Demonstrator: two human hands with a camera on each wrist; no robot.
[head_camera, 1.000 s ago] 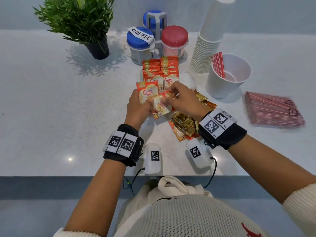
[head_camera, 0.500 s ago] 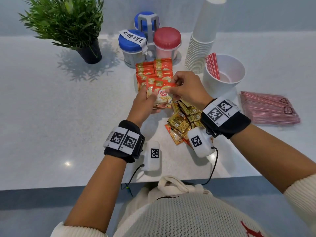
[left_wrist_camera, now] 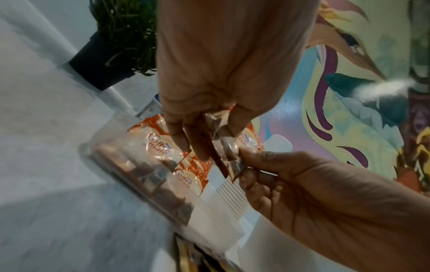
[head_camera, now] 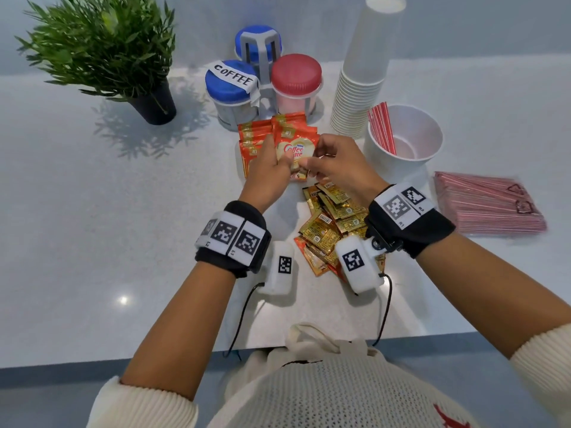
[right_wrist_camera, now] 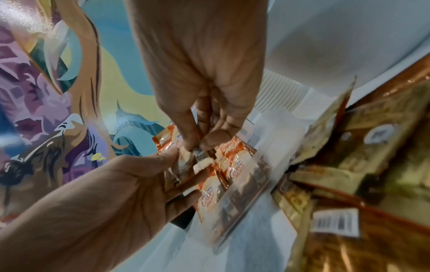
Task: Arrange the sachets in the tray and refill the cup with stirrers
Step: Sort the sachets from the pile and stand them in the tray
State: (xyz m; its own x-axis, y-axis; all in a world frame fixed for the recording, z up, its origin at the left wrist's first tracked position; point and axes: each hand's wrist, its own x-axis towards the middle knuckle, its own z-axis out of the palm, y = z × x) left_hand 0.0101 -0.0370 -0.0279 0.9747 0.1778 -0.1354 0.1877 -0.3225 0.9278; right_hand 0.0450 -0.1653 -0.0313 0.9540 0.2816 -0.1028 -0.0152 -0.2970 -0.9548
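Observation:
Both hands hold an orange Coffee mate sachet upright over the clear tray. My left hand pinches its left edge and my right hand pinches its lower right corner. In the left wrist view the held sachet shows edge-on between the fingertips. Rows of matching sachets stand in the tray. A pile of gold sachets lies loose on the counter under my right wrist. A white cup at the right holds a few red stirrers.
A wrapped pack of red stirrers lies at the far right. A tall stack of paper cups stands behind the cup. Lidded canisters and a potted plant stand at the back. The counter edge runs close to my body.
Both hands have carried the sachet away from me, from the tray's near end to above the rows of sachets, and turned it upright.

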